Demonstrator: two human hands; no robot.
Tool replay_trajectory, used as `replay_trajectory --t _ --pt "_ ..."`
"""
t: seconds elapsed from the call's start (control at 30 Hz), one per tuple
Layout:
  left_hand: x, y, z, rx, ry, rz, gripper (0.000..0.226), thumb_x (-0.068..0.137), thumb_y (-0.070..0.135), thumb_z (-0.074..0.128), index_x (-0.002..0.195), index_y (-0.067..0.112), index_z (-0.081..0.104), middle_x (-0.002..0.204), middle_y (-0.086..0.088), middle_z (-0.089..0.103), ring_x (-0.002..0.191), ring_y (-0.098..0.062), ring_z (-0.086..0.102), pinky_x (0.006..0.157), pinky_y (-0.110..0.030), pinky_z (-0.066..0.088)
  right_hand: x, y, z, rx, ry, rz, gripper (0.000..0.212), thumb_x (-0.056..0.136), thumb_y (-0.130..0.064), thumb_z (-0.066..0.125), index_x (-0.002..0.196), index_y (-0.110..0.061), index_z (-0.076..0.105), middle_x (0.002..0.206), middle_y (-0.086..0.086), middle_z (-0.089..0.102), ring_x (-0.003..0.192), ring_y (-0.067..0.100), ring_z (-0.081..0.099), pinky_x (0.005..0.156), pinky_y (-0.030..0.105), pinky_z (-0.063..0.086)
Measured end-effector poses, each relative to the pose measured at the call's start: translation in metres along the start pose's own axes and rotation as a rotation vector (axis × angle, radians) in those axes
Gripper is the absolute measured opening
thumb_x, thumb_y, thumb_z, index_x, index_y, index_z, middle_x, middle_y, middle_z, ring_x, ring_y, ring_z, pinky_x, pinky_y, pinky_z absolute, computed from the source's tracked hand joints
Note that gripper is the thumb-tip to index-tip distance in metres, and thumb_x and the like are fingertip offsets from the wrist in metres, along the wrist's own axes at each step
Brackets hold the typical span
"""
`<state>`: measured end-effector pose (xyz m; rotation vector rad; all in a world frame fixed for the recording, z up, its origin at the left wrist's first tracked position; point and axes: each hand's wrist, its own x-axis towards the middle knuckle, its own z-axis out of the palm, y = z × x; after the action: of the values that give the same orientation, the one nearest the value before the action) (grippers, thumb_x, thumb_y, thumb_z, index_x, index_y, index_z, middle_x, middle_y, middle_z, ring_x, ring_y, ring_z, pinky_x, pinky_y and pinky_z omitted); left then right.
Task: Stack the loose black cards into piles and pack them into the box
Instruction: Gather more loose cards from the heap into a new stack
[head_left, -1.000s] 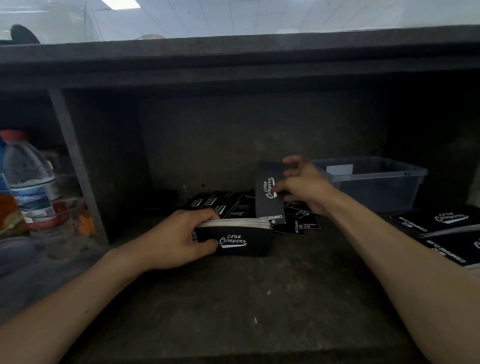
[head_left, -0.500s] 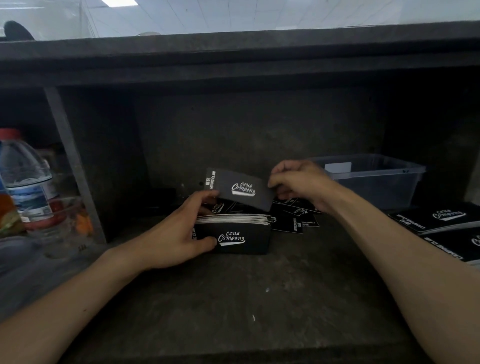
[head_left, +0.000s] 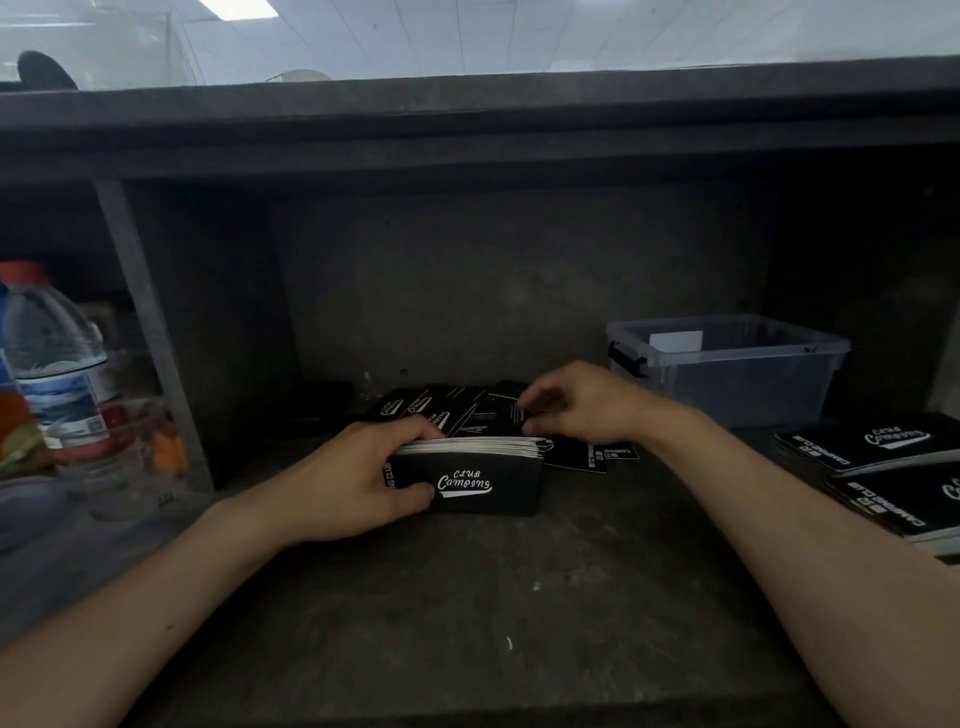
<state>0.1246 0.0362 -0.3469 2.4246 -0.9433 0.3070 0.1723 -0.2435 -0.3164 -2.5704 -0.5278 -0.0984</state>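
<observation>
A thick pile of black "Club Camping" cards (head_left: 483, 483) stands on its long edge on the dark shelf. My left hand (head_left: 353, 478) grips its left end, thumb in front and fingers over the top. Behind it, several loose black cards (head_left: 431, 408) lie fanned against the back wall. My right hand (head_left: 576, 405) hovers over their right side, and its fingertips pinch the edge of one loose card (head_left: 511, 415). The clear plastic box (head_left: 737, 384) sits open at the back right, with a white slip inside.
Two stacked piles of the same black cards (head_left: 883, 447) lie at the right edge. A water bottle (head_left: 52, 364) and a clear container stand past a grey divider (head_left: 150, 332) on the left. A low shelf overhangs the work area.
The card my right hand carried over the pile is no longer in it. That hand has moved back down to the loose cards. My left hand still holds the pile.
</observation>
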Motion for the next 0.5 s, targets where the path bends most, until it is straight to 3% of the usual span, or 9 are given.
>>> replay_trajectory --t 0.07,0.2,0.33,0.43,0.5 --pt "0.0 -0.001 0.0 0.0 -0.005 0.003 0.029 0.085 0.022 0.076 0.112 0.027 0.065 0.098 0.014 0.074 0.089 -0.002 0.071 0.079 -0.028 0.058 0.003 0.003 0.01 -0.116 -0.051 0.026 0.046 0.082 -0.017 0.075 0.126 -0.023 0.062 0.113 -0.008 0.063 0.097 0.006 0.059 0.084 0.02 0.046" --pt "0.001 -0.002 0.001 0.0 -0.002 -0.008 0.027 0.084 0.025 0.074 0.109 0.027 0.065 0.095 0.016 0.073 0.087 0.0 0.07 0.077 -0.024 0.056 0.009 0.004 0.009 0.028 -0.017 0.078 0.054 0.075 -0.007 0.08 0.125 -0.02 0.063 0.099 -0.003 0.065 0.085 0.01 0.061 0.077 0.021 0.05" --pt "0.001 -0.001 0.001 0.019 0.002 0.005 0.036 0.078 0.045 0.066 0.11 0.028 0.065 0.102 0.015 0.069 0.096 -0.002 0.067 0.086 -0.031 0.056 0.004 0.001 -0.01 0.411 0.217 0.03 0.036 0.083 -0.003 0.073 0.113 -0.019 0.064 0.098 0.003 0.065 0.089 0.013 0.061 0.074 0.017 0.049" --pt "0.001 -0.004 0.001 0.052 0.002 0.005 0.044 0.077 0.052 0.063 0.114 0.028 0.064 0.113 0.014 0.061 0.107 -0.001 0.062 0.095 -0.028 0.051 -0.001 -0.01 -0.017 0.807 0.404 -0.019 0.05 0.083 0.01 0.066 0.119 -0.017 0.046 0.106 0.011 0.062 0.084 0.017 0.065 0.063 0.026 0.059" --pt "0.002 -0.006 0.002 0.052 -0.004 0.011 0.047 0.079 0.052 0.063 0.117 0.025 0.064 0.119 0.011 0.058 0.112 -0.001 0.059 0.098 -0.024 0.049 -0.002 -0.012 -0.018 0.862 0.446 -0.083 0.064 0.08 0.017 0.064 0.123 -0.026 0.044 0.112 0.007 0.061 0.086 0.016 0.067 0.063 0.032 0.061"
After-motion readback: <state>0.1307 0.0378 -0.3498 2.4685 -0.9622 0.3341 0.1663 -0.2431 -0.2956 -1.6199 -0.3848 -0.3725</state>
